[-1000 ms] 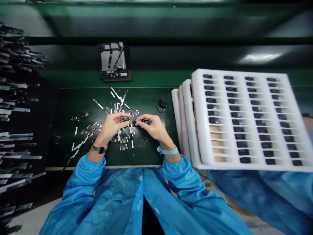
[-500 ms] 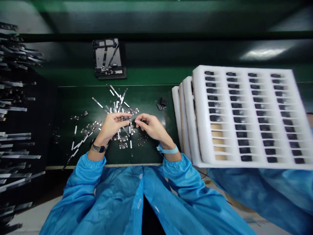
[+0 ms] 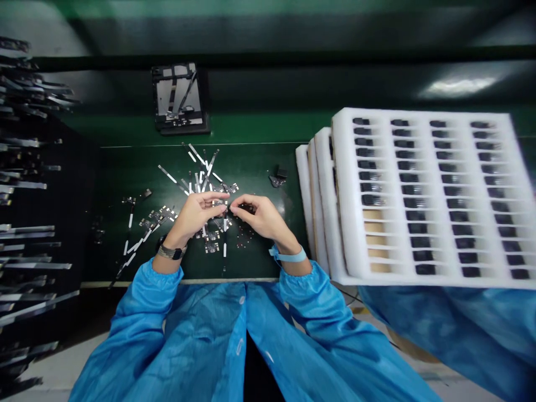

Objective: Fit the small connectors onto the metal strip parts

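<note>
Between the thumb and fingers of my left hand (image 3: 201, 213) is a small circuit board with a flex cable (image 3: 225, 240), its black-and-white strip hanging down toward me. My right hand (image 3: 258, 216) is beside the board's right end, thumb and forefinger pinched together; whatever they may hold is too small to make out. Under and behind my hands lies a loose pile of similar flex cables (image 3: 204, 174). Several more boards with cables (image 3: 157, 219) lie left of my left hand. Tiny dark pieces (image 3: 243, 239) are scattered below my right hand.
White foam trays (image 3: 352, 234) with rows of black parts stand stacked at the right. Beyond the pile sits a dark frame with a grey panel (image 3: 178, 97). Small black parts (image 3: 280, 176) lie near the trays. Many flex cables (image 3: 33, 251) stick out from a dark rack at left.
My right hand has moved slightly left, closer to the board in my left hand. The left hand keeps its grip; the view has shifted a little.
</note>
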### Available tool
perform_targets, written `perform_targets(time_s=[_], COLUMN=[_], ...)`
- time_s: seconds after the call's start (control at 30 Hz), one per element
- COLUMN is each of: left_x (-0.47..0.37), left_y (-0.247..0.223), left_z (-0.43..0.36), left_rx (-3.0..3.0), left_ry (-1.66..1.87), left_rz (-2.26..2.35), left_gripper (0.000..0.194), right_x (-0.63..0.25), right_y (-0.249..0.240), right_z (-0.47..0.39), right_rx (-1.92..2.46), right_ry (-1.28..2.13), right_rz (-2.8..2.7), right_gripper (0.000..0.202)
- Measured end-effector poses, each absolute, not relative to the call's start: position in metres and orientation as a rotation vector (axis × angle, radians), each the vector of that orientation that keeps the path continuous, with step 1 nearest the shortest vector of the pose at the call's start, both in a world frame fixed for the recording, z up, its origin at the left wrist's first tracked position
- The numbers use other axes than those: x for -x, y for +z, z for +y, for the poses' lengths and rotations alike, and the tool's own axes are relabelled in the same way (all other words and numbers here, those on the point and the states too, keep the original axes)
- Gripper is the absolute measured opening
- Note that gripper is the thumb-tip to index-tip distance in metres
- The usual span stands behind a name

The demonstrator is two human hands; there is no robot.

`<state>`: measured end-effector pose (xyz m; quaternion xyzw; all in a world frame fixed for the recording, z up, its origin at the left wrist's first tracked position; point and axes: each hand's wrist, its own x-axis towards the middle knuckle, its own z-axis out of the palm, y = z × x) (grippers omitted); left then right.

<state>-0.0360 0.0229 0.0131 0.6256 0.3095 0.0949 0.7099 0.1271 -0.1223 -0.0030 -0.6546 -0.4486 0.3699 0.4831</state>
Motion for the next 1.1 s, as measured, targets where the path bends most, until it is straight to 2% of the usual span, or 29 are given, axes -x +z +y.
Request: perform_targets(time_s=[0.13, 0.5, 0.7, 0.97, 1.1], left_x=[0.0352, 0.0368, 0.0384, 0.0380, 0.0370], left_y=[0.0139, 0.0084, 0.0088, 0.0068, 0.0080], left_z=[0.0219, 0.0222, 0.0213, 0.0201, 0.0187], left_rx=[-1.402, -1.537, -1.524, -1.455, -1.565], left_ry=[0.210, 0.165, 0.148, 0.127, 0.142], left_rz=[0.659, 0.547, 0.525, 0.552, 0.543], left_gripper=[0.026, 0.020, 0.023, 0.028, 0.022], right_x=[-0.1263, -0.1279, -0.1293, -0.1305, -0.1302], right_y=[-0.0025, -0.0010, -0.0044, -0.0006, 0.0002], right_z=[-0.1222, -0.1240, -0.1227, -0.1226, -0.1227], right_rx=[1.608, 1.521, 1.411, 1.375, 1.386], right_ry=[0.907, 1.178, 1.363, 1.442, 1.474], right_rz=[-1.123, -1.058, -0.904, -0.869, -0.865], right_gripper=[0.019, 0.028, 0.037, 0.044, 0.044])
